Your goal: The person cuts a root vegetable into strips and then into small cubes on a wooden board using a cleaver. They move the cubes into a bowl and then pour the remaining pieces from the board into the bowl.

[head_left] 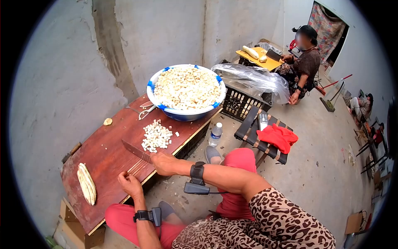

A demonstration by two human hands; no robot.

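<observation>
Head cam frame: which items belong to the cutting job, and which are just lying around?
In use: knife in right hand; left hand at the table edge; diced pile; bowl of dice; uncut pale vegetable.
Lying about: scissors; water bottle; red cloth; plastic-covered crate.

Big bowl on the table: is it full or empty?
Full. The blue-and-white bowl is heaped right up to its rim with pale diced cubes.

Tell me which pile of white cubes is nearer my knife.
The small pile on the table, just beyond the knife; the big pile fills the bowl.
</observation>
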